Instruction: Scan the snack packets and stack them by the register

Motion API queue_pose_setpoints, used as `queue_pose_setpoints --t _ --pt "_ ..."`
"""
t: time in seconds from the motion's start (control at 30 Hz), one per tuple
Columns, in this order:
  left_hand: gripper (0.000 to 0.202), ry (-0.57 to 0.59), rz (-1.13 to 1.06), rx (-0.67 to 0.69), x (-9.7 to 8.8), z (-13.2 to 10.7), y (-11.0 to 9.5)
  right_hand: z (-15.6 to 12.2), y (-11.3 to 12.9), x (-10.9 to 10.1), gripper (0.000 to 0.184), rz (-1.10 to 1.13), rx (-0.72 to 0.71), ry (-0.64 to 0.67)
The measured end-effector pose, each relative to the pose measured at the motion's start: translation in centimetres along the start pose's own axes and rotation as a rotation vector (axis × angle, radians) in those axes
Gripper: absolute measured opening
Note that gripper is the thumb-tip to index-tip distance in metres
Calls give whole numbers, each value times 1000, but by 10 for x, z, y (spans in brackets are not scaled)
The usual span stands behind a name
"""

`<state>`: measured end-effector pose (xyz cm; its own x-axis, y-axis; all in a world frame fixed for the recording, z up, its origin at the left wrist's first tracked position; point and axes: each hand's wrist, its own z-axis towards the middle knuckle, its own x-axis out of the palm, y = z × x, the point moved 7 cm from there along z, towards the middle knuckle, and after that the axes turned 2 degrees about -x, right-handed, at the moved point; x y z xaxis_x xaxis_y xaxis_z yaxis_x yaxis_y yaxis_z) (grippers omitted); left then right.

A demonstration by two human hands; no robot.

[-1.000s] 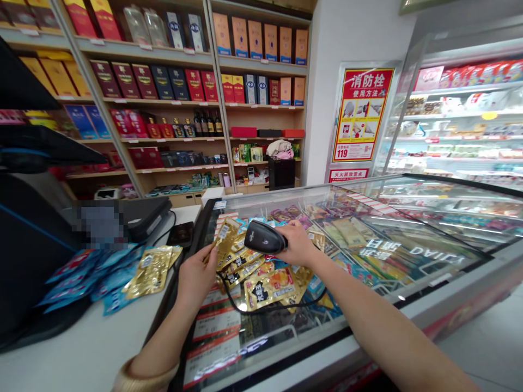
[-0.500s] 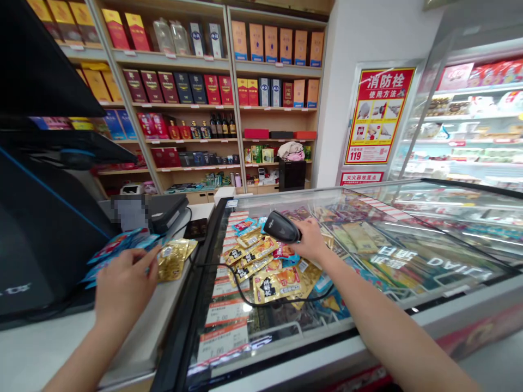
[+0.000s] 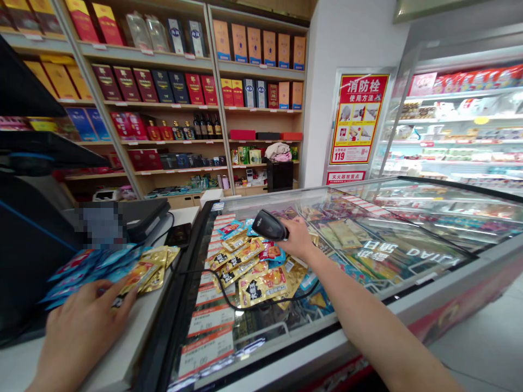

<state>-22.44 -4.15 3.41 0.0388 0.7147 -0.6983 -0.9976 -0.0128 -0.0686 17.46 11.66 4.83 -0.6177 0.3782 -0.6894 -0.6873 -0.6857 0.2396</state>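
My right hand [image 3: 297, 238] is wrapped round a black handheld barcode scanner [image 3: 269, 225]. The scanner hovers over a pile of gold snack packets [image 3: 261, 284] and blue snack packets [image 3: 231, 228] on the glass lid of a chest freezer. Its black cable [image 3: 223, 291] loops across the pile. On the white counter, my left hand [image 3: 87, 321] has its thumb and index finger closed at the near edge of a gold snack packet [image 3: 145, 269]. Beside those fingers lie several overlapping blue packets [image 3: 87, 269]. Part of the gold packet's edge is hidden by the fingers.
A black checkout terminal [image 3: 32, 234] stands at the left. Behind the packets are a dark flat-topped device [image 3: 145, 218] and a black phone-like object [image 3: 178, 235]. The chest freezer [image 3: 392, 294] fills the right. Shelves [image 3: 163, 103] of boxes and bottles line the back wall.
My left hand has moved down and left, its fingers now at the gold packets. More blue packets show beside it. The view has turned right; my right hand keeps the scanner over the pile.
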Motion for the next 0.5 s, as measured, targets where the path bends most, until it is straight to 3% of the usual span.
queue_pose_setpoints --t 0.1,0.17,0.23,0.4,0.5 --pt "51 -18 146 -22 -8 21 -33 2 -9 -6 21 -16 19 -9" --pt "50 -31 24 13 -5 39 -64 2 -18 -12 21 -49 45 -19" --pt "46 23 -98 43 10 56 -96 2 -26 -18 22 -88 76 -23" --pt "40 467 -106 142 72 70 -173 3 -37 -20 21 -135 138 11" --pt "38 646 9 153 90 64 -198 3 -36 -17 21 -139 140 35"
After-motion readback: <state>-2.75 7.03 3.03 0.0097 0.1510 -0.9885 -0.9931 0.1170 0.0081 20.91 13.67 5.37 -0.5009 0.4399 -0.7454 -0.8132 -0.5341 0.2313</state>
